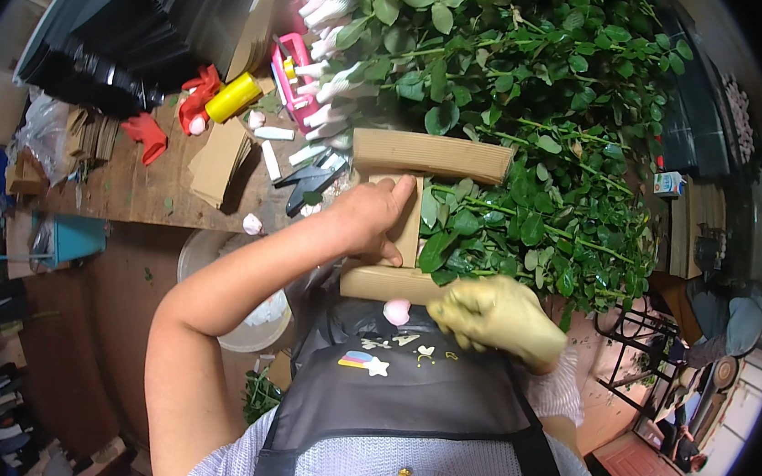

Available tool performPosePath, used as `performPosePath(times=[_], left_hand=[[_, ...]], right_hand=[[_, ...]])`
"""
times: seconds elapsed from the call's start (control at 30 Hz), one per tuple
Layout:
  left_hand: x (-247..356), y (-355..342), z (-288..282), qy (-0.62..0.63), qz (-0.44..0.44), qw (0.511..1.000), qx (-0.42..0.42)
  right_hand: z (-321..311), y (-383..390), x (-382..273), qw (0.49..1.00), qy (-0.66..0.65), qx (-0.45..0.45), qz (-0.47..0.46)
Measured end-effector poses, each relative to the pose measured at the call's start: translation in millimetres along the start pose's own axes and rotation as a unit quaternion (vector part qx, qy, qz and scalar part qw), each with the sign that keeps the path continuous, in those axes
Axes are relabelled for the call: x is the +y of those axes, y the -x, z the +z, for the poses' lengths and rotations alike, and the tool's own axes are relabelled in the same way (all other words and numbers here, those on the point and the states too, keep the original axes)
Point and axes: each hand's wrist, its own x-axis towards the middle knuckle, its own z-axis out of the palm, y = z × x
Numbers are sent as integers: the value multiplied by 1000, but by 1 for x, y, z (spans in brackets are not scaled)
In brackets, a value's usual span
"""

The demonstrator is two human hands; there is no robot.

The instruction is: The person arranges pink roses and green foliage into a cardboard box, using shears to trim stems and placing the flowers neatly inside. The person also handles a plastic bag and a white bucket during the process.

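My bare left hand [375,219] lies on a piece of brown cardboard [411,227], thumb and forefinger spread apart over it. A ridged cardboard strip [432,156] runs along the far side, and a folded cardboard flap [386,284] along the near side. From between them leafy green rose stems [529,225] extend to the right. My right hand [497,321], in a yellowish glove, is curled closed just right of the near flap; whatever its fingers hold, if anything, is hidden. A pale pink rose bloom or petal [397,311] sits between the flap and my dark apron.
Left on the wooden table [152,188] lie stacked cardboard sheets [220,163], a yellow roll [233,97], red gloves [145,137], a black stapler-like tool [311,181] and a pink holder [293,83]. White-wrapped blooms [326,95] line the back. A pale tub [254,318] stands below the table.
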Motion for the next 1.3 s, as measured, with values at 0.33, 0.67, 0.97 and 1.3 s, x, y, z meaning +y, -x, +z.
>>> performPosePath(times=[0.33,0.67,0.97,1.3], left_hand=[[-6,-2,3,-3,7,1000,6],[-25,-14,-26,90,28,996,2],[-36,37,34,-138,317,910,228],[-27,29,43,-126,244,915,296]], right_hand=[[54,-32,61,841,53,213,-495],[4,-112,22,856,230,384,-260],[-8,-119,11,905,152,343,-201],[-45,-110,-36,784,400,386,-277]])
